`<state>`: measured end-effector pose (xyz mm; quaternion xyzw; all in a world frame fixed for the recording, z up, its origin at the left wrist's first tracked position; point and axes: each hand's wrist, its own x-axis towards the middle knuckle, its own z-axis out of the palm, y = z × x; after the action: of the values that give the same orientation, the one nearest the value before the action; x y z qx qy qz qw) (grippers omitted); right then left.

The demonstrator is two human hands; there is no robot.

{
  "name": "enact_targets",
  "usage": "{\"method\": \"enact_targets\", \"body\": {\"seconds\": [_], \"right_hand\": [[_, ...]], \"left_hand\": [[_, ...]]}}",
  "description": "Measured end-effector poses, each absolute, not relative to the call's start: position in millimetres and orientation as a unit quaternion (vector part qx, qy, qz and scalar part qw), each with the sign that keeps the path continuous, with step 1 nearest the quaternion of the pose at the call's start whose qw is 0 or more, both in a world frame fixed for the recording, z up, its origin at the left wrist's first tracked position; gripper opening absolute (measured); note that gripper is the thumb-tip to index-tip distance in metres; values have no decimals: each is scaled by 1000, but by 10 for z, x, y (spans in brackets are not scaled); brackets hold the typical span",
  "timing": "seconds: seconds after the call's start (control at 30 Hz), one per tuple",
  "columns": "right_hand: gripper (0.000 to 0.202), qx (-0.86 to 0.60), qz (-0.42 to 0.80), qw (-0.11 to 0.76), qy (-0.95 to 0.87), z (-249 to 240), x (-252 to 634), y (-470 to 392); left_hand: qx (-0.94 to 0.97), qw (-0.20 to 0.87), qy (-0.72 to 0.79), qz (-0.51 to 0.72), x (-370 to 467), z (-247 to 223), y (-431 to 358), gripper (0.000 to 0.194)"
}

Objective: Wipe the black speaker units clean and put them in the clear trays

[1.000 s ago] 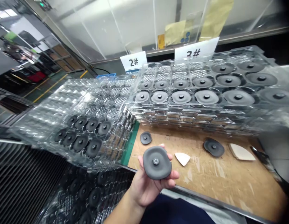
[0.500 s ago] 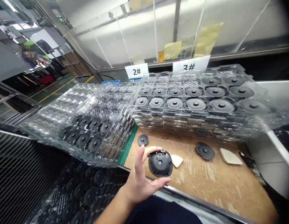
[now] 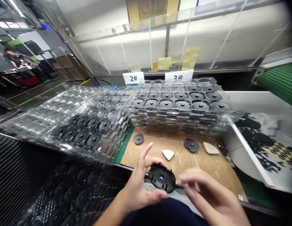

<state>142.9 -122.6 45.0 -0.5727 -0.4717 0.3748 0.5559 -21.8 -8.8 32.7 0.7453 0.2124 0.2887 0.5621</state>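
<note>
My left hand point(image 3: 138, 185) grips a black plastic cover point(image 3: 162, 177) between thumb and fingers, the index finger raised. The cover is rounded, tilted, with small pegs along its edge and a hole in its middle. Close to the cover's right edge is my right hand point(image 3: 207, 194), blurred, its thumb and fingers pinched together. A thin dark piece point(image 3: 180, 186) runs from its fingertips to the cover's edge; its kind is not clear. On the brown board point(image 3: 157, 141) beyond lie a small black cover point(image 3: 138, 138), a larger black cover point(image 3: 191, 145) and a cream-coloured wedge point(image 3: 168, 154).
Stacked clear trays point(image 3: 164, 117) with dark covers stand behind the board; more trays point(image 3: 117, 128) stand left. Another cream wedge point(image 3: 210, 148) lies at the board's right, near a white bin point(image 3: 248, 157) of black scraps. A tray of covers point(image 3: 73, 188) sits lower left.
My right hand has come into view at the cover's right edge. My left hand has lowered the cover slightly and tipped it flatter. The view has swung right, showing the white bin.
</note>
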Motion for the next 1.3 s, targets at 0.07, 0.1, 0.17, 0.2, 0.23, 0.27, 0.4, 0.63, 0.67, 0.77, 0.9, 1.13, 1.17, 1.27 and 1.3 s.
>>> {"method": "enact_targets", "body": {"seconds": [0.07, 0.1, 0.17, 0.2, 0.23, 0.27, 0.4, 0.63, 0.67, 0.77, 0.9, 1.13, 1.17, 1.27, 1.3], "right_hand": [[15, -568, 402, 554, -458, 448, 1337, -1159], [16, -561, 423, 550, -452, 445, 1297, -1138], [15, -542, 468, 537, -446, 444, 1238, -1128], [14, -529, 490, 534, -442, 450, 1219, -1137], [13, -516, 509, 535, -434, 459, 1207, -1152], [13, -499, 528, 540, -424, 472, 1197, -1170], [11, -441, 582, 562, -389, 523, 1162, -1242], [10, -411, 632, 543, -370, 532, 1104, -1354], [9, -407, 637, 541, -370, 522, 1100, -1373], [9, -407, 635, 547, -364, 482, 1088, -1431], [13, -398, 638, 554, -356, 452, 1088, -1508], [19, -410, 625, 559, -360, 451, 1116, -1622], [20, -418, 615, 564, -359, 442, 1117, -1639], [19, -450, 576, 579, -362, 396, 1134, -1715], [19, -467, 553, 585, -366, 372, 1147, -1754]], "left_hand": [[731, 593, 198, 274, -252, 312, -142, 96], [723, 607, 191, 269, -268, 307, -166, 97], [707, 632, 177, 264, -299, 307, -209, 96], [702, 641, 170, 259, -314, 311, -227, 96], [700, 648, 163, 252, -328, 316, -244, 96], [699, 652, 156, 248, -342, 320, -261, 96], [694, 665, 144, 237, -396, 315, -329, 102], [694, 677, 142, 200, -471, 335, -440, 112], [701, 671, 140, 199, -480, 343, -452, 113], [703, 669, 131, 203, -498, 355, -483, 113], [713, 662, 118, 199, -510, 339, -515, 117], [737, 629, 108, 223, -477, 319, -572, 116], [741, 623, 102, 230, -464, 322, -583, 116], [755, 600, 95, 248, -424, 327, -614, 116], [760, 592, 97, 251, -410, 327, -623, 116]]}}
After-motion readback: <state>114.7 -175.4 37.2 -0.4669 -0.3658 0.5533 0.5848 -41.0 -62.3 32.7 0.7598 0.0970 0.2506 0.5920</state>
